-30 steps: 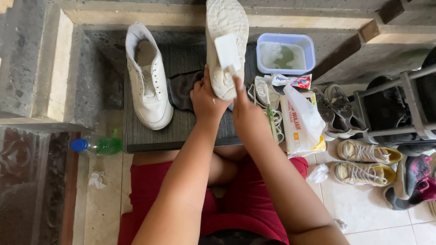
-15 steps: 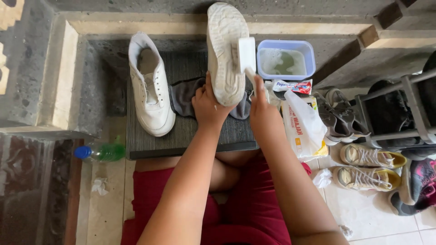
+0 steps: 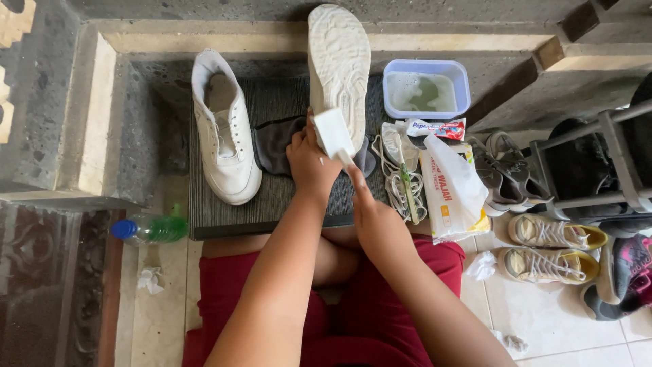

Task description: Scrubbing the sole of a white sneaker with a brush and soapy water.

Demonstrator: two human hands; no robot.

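I sit in red shorts at a dark mat (image 3: pixel 224 217). My left hand (image 3: pixel 309 166) grips the heel end of a white sneaker (image 3: pixel 339 61), held upright with its worn sole facing me. With my right hand (image 3: pixel 372 214) I hold a white rectangular scrubbing block (image 3: pixel 331 132) pressed against the lower part of that sole. The matching white sneaker (image 3: pixel 224 136) lies on the mat to the left, opening up, beside a dark cloth (image 3: pixel 273 144).
A blue tub of cloudy water (image 3: pixel 426 88), a paste tube (image 3: pixel 435 128), white laces with a green-handled brush (image 3: pixel 406 180) and a tissue pack in a bag (image 3: pixel 451 190) lie right. A shoe rack (image 3: pixel 591 170) with several shoes stands far right. A green bottle (image 3: pixel 149 230) lies left.
The scrubbing block has slid down the sole from its upper part toward the heel end, close to my left hand. The shoe stays upright in my left hand.
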